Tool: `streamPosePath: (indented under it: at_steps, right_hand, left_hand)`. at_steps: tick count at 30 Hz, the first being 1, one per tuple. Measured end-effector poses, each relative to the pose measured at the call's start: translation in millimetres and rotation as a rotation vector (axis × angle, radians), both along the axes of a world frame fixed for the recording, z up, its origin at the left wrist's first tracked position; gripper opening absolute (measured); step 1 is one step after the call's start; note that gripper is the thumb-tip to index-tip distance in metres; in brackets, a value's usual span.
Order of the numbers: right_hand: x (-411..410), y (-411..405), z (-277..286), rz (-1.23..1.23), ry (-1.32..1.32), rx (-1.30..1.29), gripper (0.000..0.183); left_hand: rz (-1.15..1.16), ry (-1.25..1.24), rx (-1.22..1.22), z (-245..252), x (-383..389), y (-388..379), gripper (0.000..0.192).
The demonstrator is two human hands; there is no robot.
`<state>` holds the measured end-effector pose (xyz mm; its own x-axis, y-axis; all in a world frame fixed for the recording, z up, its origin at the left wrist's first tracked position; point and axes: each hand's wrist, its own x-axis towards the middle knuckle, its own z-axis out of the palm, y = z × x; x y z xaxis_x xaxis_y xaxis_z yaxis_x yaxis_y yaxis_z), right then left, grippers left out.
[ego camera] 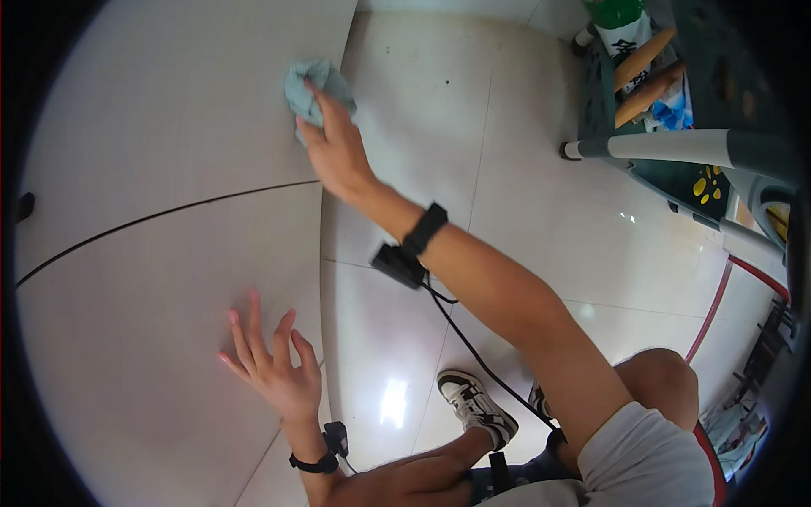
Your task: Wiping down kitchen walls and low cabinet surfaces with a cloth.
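My right hand (336, 149) holds a crumpled light blue-green cloth (312, 79) against the upper pale panel (177, 95), near its right edge. The cloth bunches under the palm and fingers. A thin dark gap runs between this panel and the lower pale panel (165, 279). My left hand (279, 374) has its fingers spread over the lower panel, holding nothing; whether the palm touches it I cannot tell. A black strap with a small black device (399, 265) sits on my right forearm, and a similar black wristband (315, 464) is on my left wrist.
Pale floor tiles (405, 317) run beside the panels. At the upper right stands a dark grey rack (595, 95) with white-sleeved legs, holding bags and long brown objects (646, 95). A black cable (481, 361) hangs from my right forearm. My shoe (478, 409) rests on the floor.
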<state>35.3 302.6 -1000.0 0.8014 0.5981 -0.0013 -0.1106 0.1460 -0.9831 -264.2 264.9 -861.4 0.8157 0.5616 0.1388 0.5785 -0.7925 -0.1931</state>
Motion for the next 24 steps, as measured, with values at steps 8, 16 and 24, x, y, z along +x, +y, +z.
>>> streamPosePath:
  at_steps: [8,16,24]
  right_hand:
    - [-97,-19,-17,-0.089,-0.136,0.084,0.067]
    - [-69,-27,-78,-0.028,-0.011,-0.074,0.062]
    - [-94,-39,-38,0.026,0.159,-0.087,0.062]
  left_hand:
    - [-0.030,-0.014,0.030,-8,16,-4,0.025]
    - [-0.052,-0.063,-0.018,-33,-2,-5,0.023]
    - [-0.114,-0.167,-0.064,-31,-10,10,0.023]
